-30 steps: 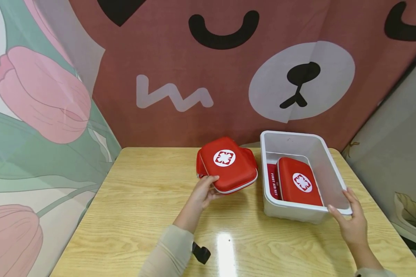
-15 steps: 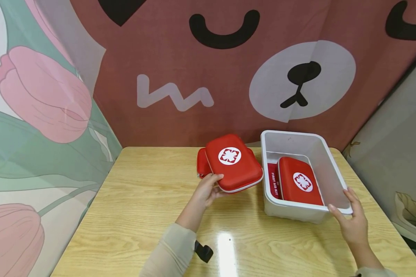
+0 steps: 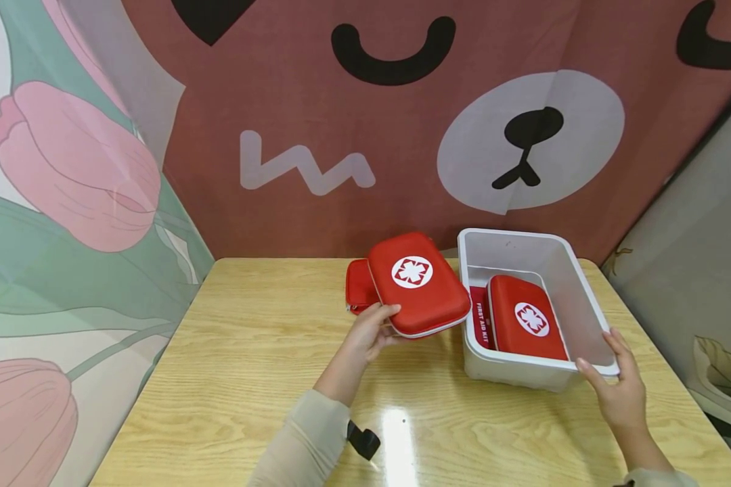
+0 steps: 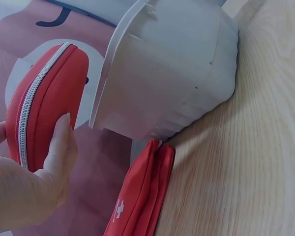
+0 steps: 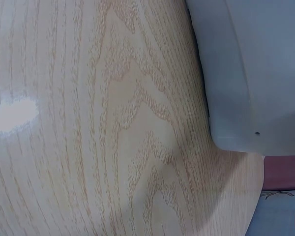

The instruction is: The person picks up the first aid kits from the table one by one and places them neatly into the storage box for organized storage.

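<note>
My left hand (image 3: 368, 331) pinches the near-left corner of a red zippered first aid case (image 3: 423, 287) with a white emblem. In the left wrist view the case (image 4: 49, 98) is held off the table, its silver zipper facing the camera. Its right edge is close to the left rim of a white plastic bin (image 3: 512, 375); I cannot tell if they touch. My right hand (image 3: 624, 392) grips the bin's near-right corner, thumb and fingers over the rim. Inside the bin lie a second red case (image 3: 526, 318) and a flat red pouch (image 3: 480, 318) lettered FIRST AID KIT.
Partly covered by the held case, flat red pouches (image 4: 142, 191) lie on the wooden table (image 3: 268, 352) left of the bin. A patterned cloth (image 3: 280, 223) hangs behind the table's back edge. More printed cloth (image 3: 706, 270) hangs on the right side.
My left hand has carried the red case rightward, closer to the bin, uncovering more of the red pouch behind it. The right hand and the bin stay where they were.
</note>
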A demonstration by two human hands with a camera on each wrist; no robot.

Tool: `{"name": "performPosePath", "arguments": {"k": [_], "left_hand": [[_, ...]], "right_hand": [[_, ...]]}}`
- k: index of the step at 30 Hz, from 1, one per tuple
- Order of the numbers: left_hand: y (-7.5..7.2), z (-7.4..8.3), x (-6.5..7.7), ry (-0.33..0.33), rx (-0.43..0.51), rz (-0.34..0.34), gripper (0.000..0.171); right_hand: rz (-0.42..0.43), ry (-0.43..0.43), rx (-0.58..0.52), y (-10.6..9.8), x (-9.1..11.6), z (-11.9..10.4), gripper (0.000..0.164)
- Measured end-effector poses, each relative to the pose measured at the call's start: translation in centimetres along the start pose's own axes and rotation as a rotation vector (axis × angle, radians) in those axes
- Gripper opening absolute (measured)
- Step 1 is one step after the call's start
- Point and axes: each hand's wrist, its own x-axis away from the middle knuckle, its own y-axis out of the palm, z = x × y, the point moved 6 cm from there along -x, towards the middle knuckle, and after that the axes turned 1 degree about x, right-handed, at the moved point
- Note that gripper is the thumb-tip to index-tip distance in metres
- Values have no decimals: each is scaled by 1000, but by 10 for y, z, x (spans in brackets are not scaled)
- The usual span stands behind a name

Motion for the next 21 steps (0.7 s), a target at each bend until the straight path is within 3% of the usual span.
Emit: {"name": "performPosePath", "arguments": {"k": [7,21], "left_hand": [[6,1,0,-11,-6,0,40],[14,2,-2,4,19,-11,35]], "right_hand": [[-7,4,14,0,0,1,61],[0,6,11,0,-2,4,61]]}}
